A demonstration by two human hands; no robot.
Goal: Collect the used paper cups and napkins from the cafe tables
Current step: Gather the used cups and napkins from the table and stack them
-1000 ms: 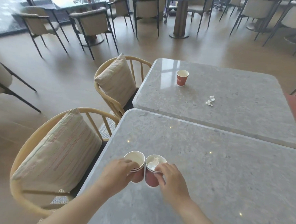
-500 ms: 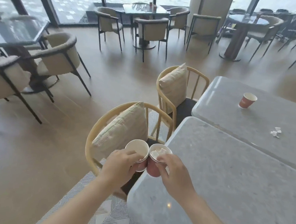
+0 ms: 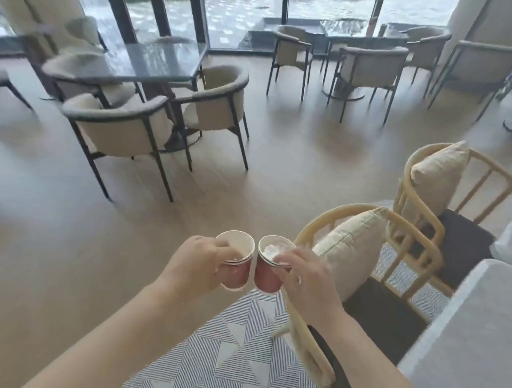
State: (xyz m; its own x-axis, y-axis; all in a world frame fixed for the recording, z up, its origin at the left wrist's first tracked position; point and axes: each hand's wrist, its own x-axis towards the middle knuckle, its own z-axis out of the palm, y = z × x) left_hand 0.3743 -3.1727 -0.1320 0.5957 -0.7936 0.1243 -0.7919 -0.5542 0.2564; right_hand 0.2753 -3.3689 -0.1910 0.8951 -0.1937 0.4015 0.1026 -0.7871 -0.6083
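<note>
My left hand [image 3: 198, 265] grips a stack of red paper cups [image 3: 238, 266] by the rim, white inside. Beside it, touching, my right hand [image 3: 306, 279] grips a second stack of red paper cups [image 3: 269, 277] with crumpled white napkins [image 3: 270, 250] inside. Both stacks are held in the air over the wooden floor, left of the wicker chairs. The grey stone cafe table [image 3: 479, 342] shows only at the right edge.
Two wicker chairs with cream cushions [image 3: 350, 250] [image 3: 435, 175] stand at my right on a patterned grey rug [image 3: 232, 357]. Ahead left is a dark glass table [image 3: 155, 58] with upholstered armchairs [image 3: 124, 128]. More chairs and a table [image 3: 364, 68] stand by the windows.
My view has turned left, away from the stone tables; the far cup and napkin are out of sight. Both hands carried the cup stacks off the table and over the floor.
</note>
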